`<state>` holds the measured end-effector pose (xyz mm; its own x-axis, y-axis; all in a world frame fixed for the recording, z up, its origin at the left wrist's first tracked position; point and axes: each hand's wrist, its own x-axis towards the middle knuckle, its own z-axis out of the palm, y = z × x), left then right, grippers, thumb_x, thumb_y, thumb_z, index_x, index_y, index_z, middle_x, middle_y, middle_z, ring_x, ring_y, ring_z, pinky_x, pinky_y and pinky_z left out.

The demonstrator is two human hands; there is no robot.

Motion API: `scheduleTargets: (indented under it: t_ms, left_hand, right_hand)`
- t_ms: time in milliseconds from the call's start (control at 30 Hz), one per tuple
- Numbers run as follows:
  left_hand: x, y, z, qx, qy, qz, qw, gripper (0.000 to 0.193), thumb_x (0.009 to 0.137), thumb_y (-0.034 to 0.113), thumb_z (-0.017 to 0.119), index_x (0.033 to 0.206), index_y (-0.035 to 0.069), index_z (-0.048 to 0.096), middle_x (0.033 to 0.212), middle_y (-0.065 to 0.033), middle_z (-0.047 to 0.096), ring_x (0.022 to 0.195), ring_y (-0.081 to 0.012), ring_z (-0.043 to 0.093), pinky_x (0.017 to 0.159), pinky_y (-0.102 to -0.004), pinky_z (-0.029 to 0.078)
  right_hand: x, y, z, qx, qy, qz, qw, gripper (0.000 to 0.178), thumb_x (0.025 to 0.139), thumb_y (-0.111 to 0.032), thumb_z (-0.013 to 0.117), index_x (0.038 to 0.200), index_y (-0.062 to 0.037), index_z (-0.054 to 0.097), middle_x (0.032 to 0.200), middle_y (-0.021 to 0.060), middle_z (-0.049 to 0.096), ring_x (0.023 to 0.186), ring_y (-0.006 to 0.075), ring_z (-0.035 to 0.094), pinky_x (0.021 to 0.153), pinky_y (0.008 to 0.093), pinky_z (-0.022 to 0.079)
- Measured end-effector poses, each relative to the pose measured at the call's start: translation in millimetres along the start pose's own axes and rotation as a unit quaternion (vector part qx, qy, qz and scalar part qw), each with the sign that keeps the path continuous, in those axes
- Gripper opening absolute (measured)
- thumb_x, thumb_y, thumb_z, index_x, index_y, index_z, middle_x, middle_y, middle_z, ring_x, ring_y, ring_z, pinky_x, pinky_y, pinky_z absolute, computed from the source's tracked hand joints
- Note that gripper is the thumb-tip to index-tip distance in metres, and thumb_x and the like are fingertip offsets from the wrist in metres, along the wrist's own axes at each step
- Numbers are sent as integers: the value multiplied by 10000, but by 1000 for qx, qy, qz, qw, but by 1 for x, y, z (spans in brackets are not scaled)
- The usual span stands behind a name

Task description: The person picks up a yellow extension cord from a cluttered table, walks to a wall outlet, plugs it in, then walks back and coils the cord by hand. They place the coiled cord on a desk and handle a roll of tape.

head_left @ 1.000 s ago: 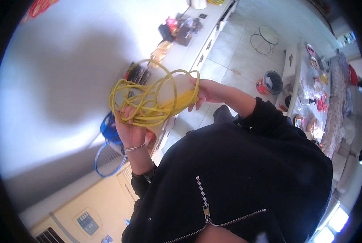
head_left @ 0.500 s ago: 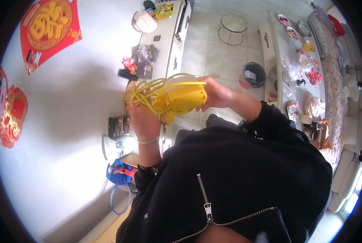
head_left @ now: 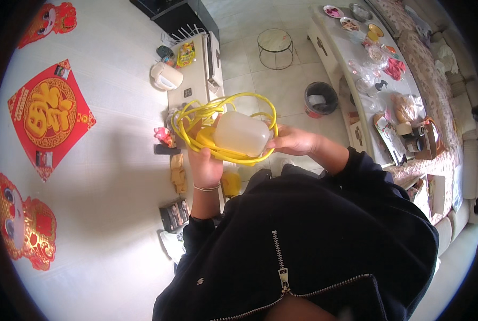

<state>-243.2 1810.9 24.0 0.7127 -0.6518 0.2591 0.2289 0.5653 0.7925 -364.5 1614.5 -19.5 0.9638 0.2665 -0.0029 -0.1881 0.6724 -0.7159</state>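
1. Pale tiles cover the living-room floor (head_left: 284, 93).
2. In front of the black jacket (head_left: 303, 224), the left hand (head_left: 205, 167) is closed around coils of yellow cable (head_left: 244, 159).
3. The right hand (head_left: 295, 141) grips the far end of the translucent container (head_left: 242, 134), beside a cable loop.
4. Held up between both hands, the container joins a yellow body, the cable looping around it.
5. Beyond stand a dark bin (head_left: 329, 96) and, farther, a round stool (head_left: 274, 40).

Near the frame's centre, my left hand (head_left: 206, 168) and right hand (head_left: 295, 141) face each other, both curled; my right forearm (head_left: 330, 151) slants up leftward.
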Motion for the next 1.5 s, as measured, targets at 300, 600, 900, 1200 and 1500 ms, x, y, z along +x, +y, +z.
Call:
scheduleTargets:
  t_ms: [300,600,900,1200,1500]
  left_hand:
    - [14,0,-12,52,-32,-32,998,1125,673,138,828,1490,154,56,1392,-103,387,1218,-237,448,1021,-391,395]
    - [15,-3,-18,-7,36,-141,989,847,795,5,623,1475,151,140,1341,-83,418,1228,-232,434,1042,-419,362]
    - [24,10,-13,78,9,-85,993,1028,739,-21,680,1495,128,-1,1275,-96,466,1162,-206,484,1022,-368,377]
    - [31,8,-7,140,-118,-133,974,1119,742,40,738,1484,123,-95,1295,-108,445,1176,-215,478,1000,-344,411]
    - [31,13,-6,194,-149,-188,951,1082,769,3,690,1473,91,-127,1302,-111,440,1170,-196,490,978,-337,430]
  right_hand:
    - [1,3,9,31,44,-47,997,589,892,-199,632,1382,-61,335,1224,58,526,1129,159,514,955,322,441]
    - [-3,-5,14,-132,105,-14,986,755,860,-351,662,1387,25,273,1269,131,487,1166,212,492,951,335,436]
    - [-19,-33,6,-344,163,150,913,695,920,-628,373,1063,1,631,921,72,655,979,160,616,817,294,494]
    - [7,-19,37,-479,195,-174,838,836,800,-382,727,1412,-59,259,1164,174,559,1047,287,588,883,360,467]
    - [1,-36,42,-574,165,-180,781,707,836,-268,673,1429,-75,339,1183,187,565,1009,330,604,866,361,480]
